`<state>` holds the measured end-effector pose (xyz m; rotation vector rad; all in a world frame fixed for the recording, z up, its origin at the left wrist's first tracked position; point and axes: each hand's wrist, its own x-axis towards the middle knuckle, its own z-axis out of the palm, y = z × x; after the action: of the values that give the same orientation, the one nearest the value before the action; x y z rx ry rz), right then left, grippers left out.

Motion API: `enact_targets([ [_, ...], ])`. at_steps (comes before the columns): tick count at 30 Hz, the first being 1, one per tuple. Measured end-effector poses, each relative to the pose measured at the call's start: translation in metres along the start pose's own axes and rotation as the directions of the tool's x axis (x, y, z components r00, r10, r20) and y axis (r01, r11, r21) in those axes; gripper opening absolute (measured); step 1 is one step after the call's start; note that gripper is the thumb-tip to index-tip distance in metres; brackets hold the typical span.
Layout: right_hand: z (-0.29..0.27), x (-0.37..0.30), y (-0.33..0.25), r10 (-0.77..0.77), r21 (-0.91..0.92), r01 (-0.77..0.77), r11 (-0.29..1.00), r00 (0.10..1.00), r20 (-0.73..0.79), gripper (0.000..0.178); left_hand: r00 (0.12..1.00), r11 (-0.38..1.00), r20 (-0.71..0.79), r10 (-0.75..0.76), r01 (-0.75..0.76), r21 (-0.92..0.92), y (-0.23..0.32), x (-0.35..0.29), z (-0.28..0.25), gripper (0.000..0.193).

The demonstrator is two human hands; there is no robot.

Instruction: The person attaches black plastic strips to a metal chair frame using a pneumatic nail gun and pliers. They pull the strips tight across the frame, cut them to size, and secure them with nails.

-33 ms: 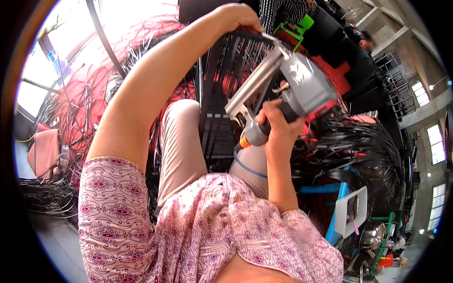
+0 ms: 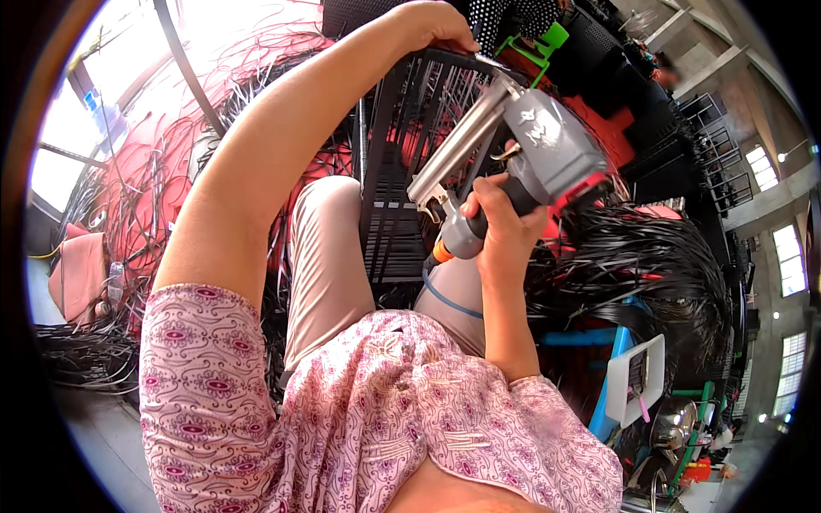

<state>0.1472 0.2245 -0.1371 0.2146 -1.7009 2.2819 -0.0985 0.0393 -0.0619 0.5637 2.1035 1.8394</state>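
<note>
My right hand [image 2: 505, 218] is wrapped round the black grip of a grey staple gun [image 2: 560, 145]. The gun's long metal magazine points back toward me, and an orange fitting joins a blue air hose [image 2: 449, 301] to its handle. Its nose rests close to the far edge of a black frame [image 2: 376, 184] strung with black strips, which stands between my knees. My left arm reaches over to that edge. There my left hand [image 2: 440, 27] has its fingertips closed on a black strip [image 2: 457, 60], right beside the gun's nose; part of the grip is hidden.
Loose black strips [image 2: 650, 265] pile up at the right, and more [image 2: 85, 355] lie at the left over red flooring. A white tray [image 2: 635, 380] sits on a blue stool [image 2: 609, 402]. Beyond the frame are a green chair [image 2: 543, 51] and another person in dotted clothing [image 2: 513, 21].
The staple gun has tilted very slightly, its nose staying by the frame's edge. My left hand and arm have shifted a little upward and left. Both hands keep their hold.
</note>
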Motion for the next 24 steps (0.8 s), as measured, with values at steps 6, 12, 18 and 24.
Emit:
enact_targets([
  [6, 0.003, 0.010, 0.014, -0.006, -0.112, 0.004, 0.994, 1.000, -0.017, 0.010, 0.965, 0.961, -0.194, -0.176, 0.211, 0.180, -0.010, 0.032, 0.005, 0.013],
  [12, 0.012, 0.014, 0.019, -0.031, -0.140, 0.028, 0.990, 0.999, -0.014, 0.012, 0.979, 0.976, -0.185, -0.083, 0.118, 0.185, -0.015, 0.034, -0.004, 0.013],
  [18, 0.013, 0.018, 0.031, -0.061, -0.216, 0.061, 0.974, 0.998, 0.008, 0.014, 0.982, 0.965, -0.166, -0.087, 0.124, 0.229, -0.015, 0.039, -0.008, 0.013],
  [24, 0.015, 0.022, 0.034, -0.051, -0.258, 0.050, 0.965, 0.999, 0.005, 0.014, 0.991, 0.990, -0.110, -0.080, 0.092, 0.108, -0.028, 0.048, -0.013, 0.013],
])
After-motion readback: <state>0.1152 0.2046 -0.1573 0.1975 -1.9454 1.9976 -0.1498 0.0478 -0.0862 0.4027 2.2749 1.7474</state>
